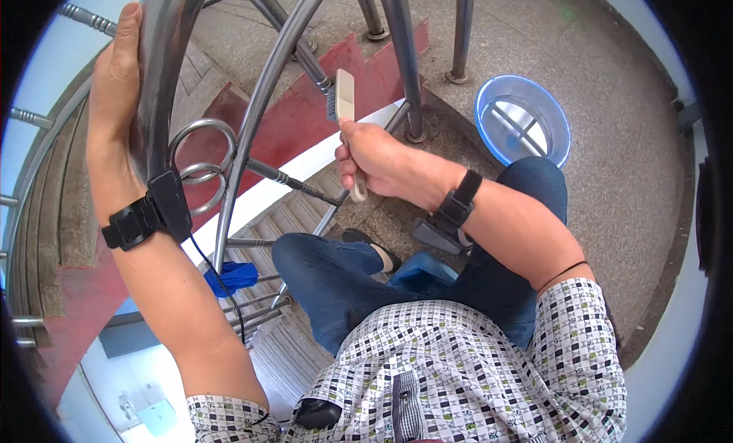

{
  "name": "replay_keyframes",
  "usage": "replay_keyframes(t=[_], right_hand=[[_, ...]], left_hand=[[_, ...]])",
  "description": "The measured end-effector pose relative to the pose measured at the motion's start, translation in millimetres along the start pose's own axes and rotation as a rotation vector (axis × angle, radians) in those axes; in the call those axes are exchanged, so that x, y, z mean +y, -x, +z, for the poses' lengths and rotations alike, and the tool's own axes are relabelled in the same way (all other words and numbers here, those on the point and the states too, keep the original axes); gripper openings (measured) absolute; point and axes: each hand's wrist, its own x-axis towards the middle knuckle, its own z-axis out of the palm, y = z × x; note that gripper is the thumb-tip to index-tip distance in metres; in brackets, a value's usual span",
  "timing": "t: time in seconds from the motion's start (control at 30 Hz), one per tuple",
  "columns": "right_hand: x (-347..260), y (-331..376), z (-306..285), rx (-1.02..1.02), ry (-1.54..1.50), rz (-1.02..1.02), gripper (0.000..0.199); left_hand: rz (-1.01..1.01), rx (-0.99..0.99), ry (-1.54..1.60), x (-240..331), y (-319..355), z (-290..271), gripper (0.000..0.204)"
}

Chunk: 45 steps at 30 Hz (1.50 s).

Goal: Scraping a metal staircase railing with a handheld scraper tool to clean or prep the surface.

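Observation:
My right hand is closed around the beige handle of a scrub brush. The brush's dark bristles face left, at the slanting metal bar of the stair railing, and seem to touch it. My left hand lies along the left side of the thick metal handrail and grips it; some of its fingers are hidden behind the rail. Just below that hand, two metal rings fill a gap in the railing. A dark strap with a black box sits on each wrist.
To the right, a clear basin with a blue rim holds water on the speckled floor. A blue cloth hangs on the lower railing. Between my legs is a light blue plastic object. Stairs drop away beyond the bars.

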Motion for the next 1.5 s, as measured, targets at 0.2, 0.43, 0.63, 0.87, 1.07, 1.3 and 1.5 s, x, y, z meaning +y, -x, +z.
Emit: replay_keyframes(t=[0.2, 0.43, 0.63, 0.87, 1.07, 1.3, 1.5], right_hand=[[-40.2, -33.4, -18.2, 0.004, 0.194, -0.04, 0.033], [-56.6, -55.0, -37.0, 0.057, 0.31, -0.099, 0.037], [-47.0, -36.9, -27.2, 0.021, 0.314, -0.077, 0.034], [-16.0, 1.4, -11.0, 0.065, 0.277, -0.016, 0.042], [-16.7, -18.7, -7.2, 0.085, 0.23, -0.035, 0.033], [-24.3, -55.3, -27.4, 0.08, 0.146, -0.092, 0.037], [8.2, -4.8, 15.2, 0.079, 0.099, -0.032, 0.034]], left_hand=[[-0.062, -0.013, 0.077, 13.8, 6.6, 1.1, 0.086], [-0.104, -0.025, -0.052, 0.9, -2.2, -6.2, 0.085], [0.056, -0.013, 0.076, 8.6, 1.4, 2.3, 0.084], [-0.034, 0.002, 0.076, -3.3, -7.4, -3.0, 0.082], [0.063, 0.05, -0.029, -10.8, -12.6, -7.1, 0.084], [0.31, 0.094, -0.063, 7.5, 1.7, 9.3, 0.074], [0.108, 0.038, -0.179, -1.6, -6.9, -6.7, 0.089]])
